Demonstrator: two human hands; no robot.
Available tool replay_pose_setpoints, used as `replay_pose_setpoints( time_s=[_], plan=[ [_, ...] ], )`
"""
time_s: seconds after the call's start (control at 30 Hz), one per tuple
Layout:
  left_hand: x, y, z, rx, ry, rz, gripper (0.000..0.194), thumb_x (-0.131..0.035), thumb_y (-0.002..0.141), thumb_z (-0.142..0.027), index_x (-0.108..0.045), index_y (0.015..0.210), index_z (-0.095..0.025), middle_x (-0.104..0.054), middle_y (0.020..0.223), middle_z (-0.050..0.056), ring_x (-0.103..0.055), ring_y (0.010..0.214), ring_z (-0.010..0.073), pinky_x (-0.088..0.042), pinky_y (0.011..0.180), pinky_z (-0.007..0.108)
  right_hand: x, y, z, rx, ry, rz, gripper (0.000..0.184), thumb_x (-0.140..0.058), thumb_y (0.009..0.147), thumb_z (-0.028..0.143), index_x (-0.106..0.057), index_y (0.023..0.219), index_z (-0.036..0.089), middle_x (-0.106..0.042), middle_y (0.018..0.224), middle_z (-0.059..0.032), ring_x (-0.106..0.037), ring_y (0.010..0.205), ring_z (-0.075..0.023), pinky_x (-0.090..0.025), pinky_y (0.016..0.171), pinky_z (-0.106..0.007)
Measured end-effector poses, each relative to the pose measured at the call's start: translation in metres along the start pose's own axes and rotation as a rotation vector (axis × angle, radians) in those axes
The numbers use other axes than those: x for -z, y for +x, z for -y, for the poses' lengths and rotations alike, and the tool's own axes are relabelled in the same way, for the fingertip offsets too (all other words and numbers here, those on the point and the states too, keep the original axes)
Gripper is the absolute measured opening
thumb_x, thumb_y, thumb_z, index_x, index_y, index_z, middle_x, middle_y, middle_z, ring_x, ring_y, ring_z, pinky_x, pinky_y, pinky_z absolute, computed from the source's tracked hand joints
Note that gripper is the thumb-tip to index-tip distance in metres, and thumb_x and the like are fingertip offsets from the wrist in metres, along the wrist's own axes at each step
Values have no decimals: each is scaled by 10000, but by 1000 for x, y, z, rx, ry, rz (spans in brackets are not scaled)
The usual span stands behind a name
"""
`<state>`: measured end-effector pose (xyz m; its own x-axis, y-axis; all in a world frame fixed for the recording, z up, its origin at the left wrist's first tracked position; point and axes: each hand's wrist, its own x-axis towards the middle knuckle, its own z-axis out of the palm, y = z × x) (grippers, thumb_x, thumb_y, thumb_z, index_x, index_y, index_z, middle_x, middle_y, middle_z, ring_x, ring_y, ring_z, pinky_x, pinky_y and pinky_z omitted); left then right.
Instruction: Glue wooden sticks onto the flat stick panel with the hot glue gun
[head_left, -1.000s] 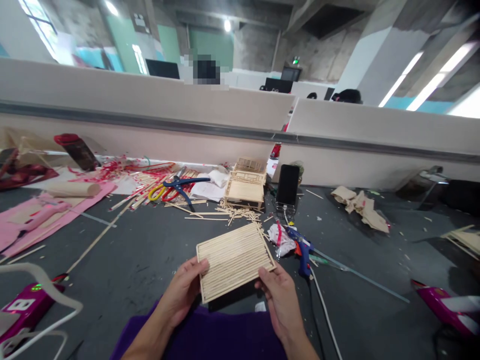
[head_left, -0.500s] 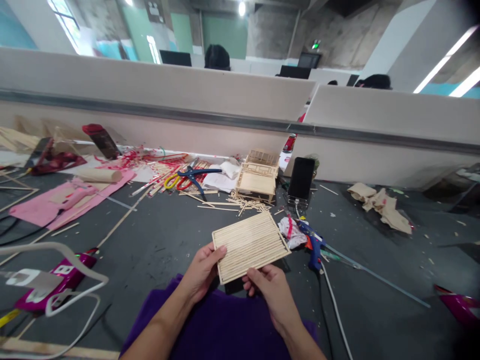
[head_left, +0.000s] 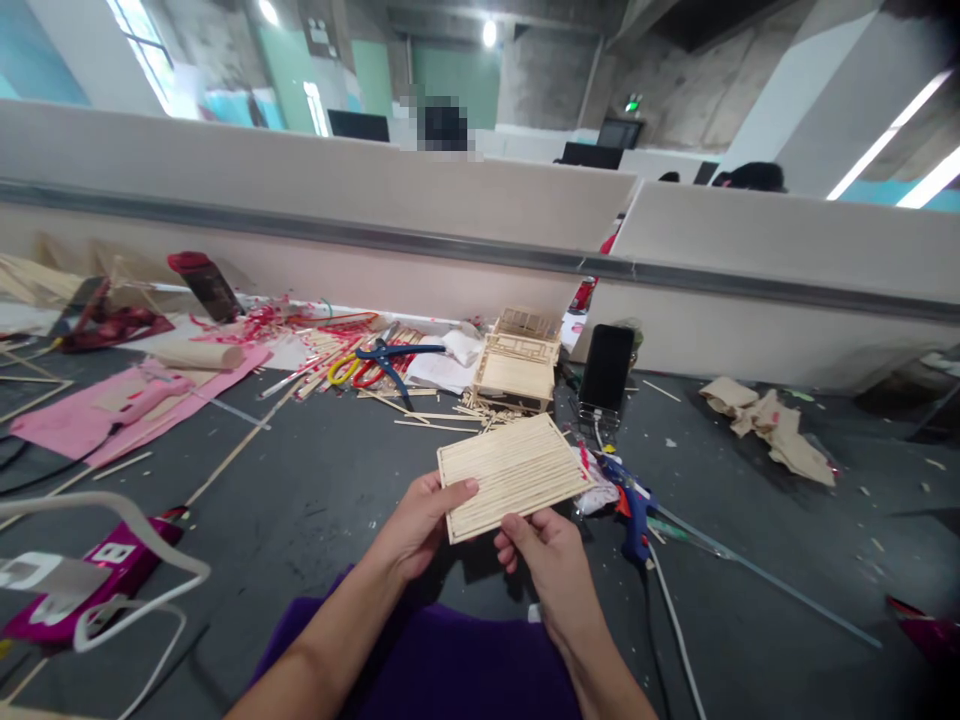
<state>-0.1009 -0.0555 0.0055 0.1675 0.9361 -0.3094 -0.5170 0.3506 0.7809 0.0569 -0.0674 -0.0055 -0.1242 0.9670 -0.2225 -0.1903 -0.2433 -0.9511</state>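
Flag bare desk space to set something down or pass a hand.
Looks roomiest on the desk between the left hand and the magenta power strip. Second patch: between the clear glue stick and crumpled brown paper, right of the blue glue gun, with small scraps. Crowded: around the stick model, hemmed by loose sticks, pliers and phone.

Your right fingers (head_left: 519,531) have moved from the panel's (head_left: 517,475) right corner toward your left fingers (head_left: 460,491); beyond them, it now overlaps the crumpled wrapper (head_left: 601,496) in view.
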Motion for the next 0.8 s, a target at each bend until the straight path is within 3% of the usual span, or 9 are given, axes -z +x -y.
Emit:
replay_pose_setpoints(
  time_s=[0.23, 0.4, 0.57, 0.8],
  plan=[
    [9, 6, 9, 11, 0, -38, 421, -761, 698, -316, -695, 1034, -72, -717, 751, 103, -573, 508, 121, -417, 418, 198, -2, 2, -10, -1, -14, -11, 378, -740, 678, 499, -640, 710, 135, -656, 591, -28, -573, 491, -112, -438, 461, -213],
    [12, 4, 7, 19, -52, -31, 447, -775, 682, -305, -693, 1063, -87, -735, 919, 147, -670, 691, 205, -519, 649, 291, -5, 4, -14, 6, -33, 2, 355, -722, 712, 487, -642, 729, 141, -660, 610, -25, -578, 512, -111, -445, 481, -213],
    [14, 2, 4, -2, -46, -19, 486, -758, 705, -284, -662, 1136, -81, -720, 1011, 171, -689, 793, 254, -517, 712, 324, -6, 5, -15, -23, -12, 12, 346, -727, 719, 472, -639, 700, 138, -655, 606, -26, -569, 514, -107, -443, 480, -209],
    [22, 1, -1, 27, -30, -27, 515, -753, 714, -244, -630, 1192, -96, -716, 1044, 165, -685, 889, 275, -515, 813, 363, 11, 10, -15, 54, 70, -165, 319, -724, 737, 452, -620, 692, 154, -643, 614, -12, -553, 512, -97, -435, 469, -198]
  ],
)
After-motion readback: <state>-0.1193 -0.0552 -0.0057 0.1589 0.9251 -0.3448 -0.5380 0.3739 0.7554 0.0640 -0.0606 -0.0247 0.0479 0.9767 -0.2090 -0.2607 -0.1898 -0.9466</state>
